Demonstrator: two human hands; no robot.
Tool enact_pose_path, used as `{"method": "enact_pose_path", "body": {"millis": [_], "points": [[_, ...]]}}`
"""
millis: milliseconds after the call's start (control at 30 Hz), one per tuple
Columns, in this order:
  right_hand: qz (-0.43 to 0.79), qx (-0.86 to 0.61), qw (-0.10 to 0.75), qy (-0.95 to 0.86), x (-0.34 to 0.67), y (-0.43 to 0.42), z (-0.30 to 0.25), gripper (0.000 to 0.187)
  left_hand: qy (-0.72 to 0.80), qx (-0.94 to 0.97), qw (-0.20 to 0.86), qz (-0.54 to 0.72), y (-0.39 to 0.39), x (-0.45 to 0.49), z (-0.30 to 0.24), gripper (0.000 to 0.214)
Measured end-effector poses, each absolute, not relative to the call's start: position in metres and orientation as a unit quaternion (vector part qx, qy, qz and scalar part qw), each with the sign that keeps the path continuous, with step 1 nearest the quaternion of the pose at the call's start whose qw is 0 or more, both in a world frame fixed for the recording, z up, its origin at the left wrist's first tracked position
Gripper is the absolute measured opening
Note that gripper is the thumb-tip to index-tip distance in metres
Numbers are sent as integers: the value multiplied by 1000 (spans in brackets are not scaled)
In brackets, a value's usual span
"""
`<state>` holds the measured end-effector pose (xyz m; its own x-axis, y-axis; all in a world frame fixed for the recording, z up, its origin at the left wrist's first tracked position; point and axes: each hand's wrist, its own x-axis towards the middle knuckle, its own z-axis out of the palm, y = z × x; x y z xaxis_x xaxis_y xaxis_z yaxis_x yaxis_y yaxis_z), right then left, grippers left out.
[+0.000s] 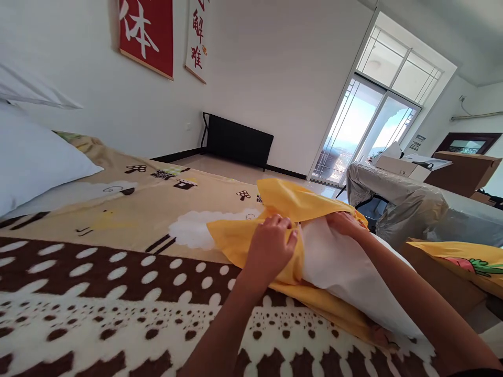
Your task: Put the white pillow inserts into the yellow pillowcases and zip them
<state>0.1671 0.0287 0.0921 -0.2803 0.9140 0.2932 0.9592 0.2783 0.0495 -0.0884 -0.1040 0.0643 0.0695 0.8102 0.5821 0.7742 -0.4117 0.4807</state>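
A yellow pillowcase (251,238) lies on the bed with its mouth spread around one end of a white pillow (334,256). My left hand (273,246) is closed on the near fold of the pillowcase, its fingers curled over the cloth. My right hand (346,224) rests at the pillow's far side, reaching under the upper flap of yellow cloth. That flap hides most of its fingers, so their grip is unclear. Most of the pillow is still outside the case, and more yellow cloth runs beneath it.
A patterned blanket (118,314) covers the bed. Another white pillow (39,157) lies at the left. To the right are a yellow cloth with a carrot print (471,262), a plastic-covered chair (408,199) and a white box (401,166). A black folded panel (239,140) stands by the wall.
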Motion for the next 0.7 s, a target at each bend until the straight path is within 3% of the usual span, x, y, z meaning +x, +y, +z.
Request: {"method": "enact_pose_path", "body": {"millis": [233,400,600,700], "points": [[-26,-519,4,-854,147,-4,58,26,774,517,133,340,-36,-187,1,23],[118,-515,70,-846,116,-14,44,23,811,439,214,323,-25,-214,-37,36],[239,-559,139,-781,88,-10,0,25,731,404,460,301,-26,-203,-47,43],[344,-541,193,-743,81,-12,-7,18,670,385,533,344,-24,-189,-52,40]]}}
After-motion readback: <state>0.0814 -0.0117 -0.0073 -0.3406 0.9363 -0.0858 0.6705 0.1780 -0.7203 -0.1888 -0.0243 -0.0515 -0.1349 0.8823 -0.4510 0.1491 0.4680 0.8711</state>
